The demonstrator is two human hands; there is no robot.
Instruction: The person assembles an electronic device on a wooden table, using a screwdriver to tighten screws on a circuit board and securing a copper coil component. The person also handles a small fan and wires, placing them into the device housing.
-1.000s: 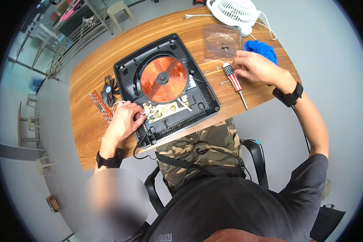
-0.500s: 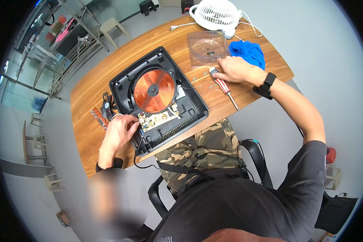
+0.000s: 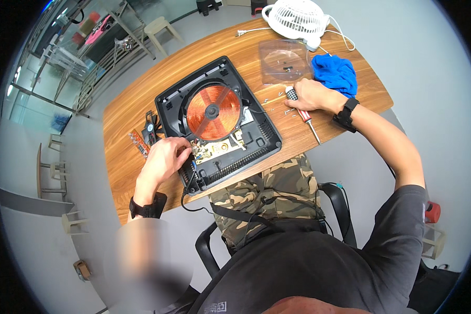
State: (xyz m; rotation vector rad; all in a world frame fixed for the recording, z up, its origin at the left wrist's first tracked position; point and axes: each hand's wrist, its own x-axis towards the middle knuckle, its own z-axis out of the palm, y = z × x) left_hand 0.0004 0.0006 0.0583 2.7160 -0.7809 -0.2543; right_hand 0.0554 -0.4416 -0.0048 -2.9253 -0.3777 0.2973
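Observation:
An opened induction cooker (image 3: 264, 133) lies tilted on the table, its round copper coil (image 3: 199, 118) and a pale circuit board (image 3: 221, 150) exposed in the black housing. My left hand (image 3: 165, 157) rests over the housing's left side. Its bent fingers and thumb close at the left end of the board, and what lies between them is hidden. On the right, my right hand (image 3: 316, 95) is curled over a screwdriver (image 3: 305, 116) with a red-and-white striped handle and a dark dotted end. The blade points toward the table's near edge. Several loose screws (image 3: 289, 111) lie beside it.
A clear plastic tray (image 3: 269, 78) with small dark parts sits beyond my right hand, beside a blue cloth (image 3: 336, 74). A white fan (image 3: 298, 20) stands at the back. Left of the cooker are a small black fan (image 3: 150, 128) and an orange-and-white strip (image 3: 138, 142).
My right hand has drawn back from the tray's edge and closed over the screwdriver's handle. My left hand stays at the board's left end. The whole view has shifted slightly.

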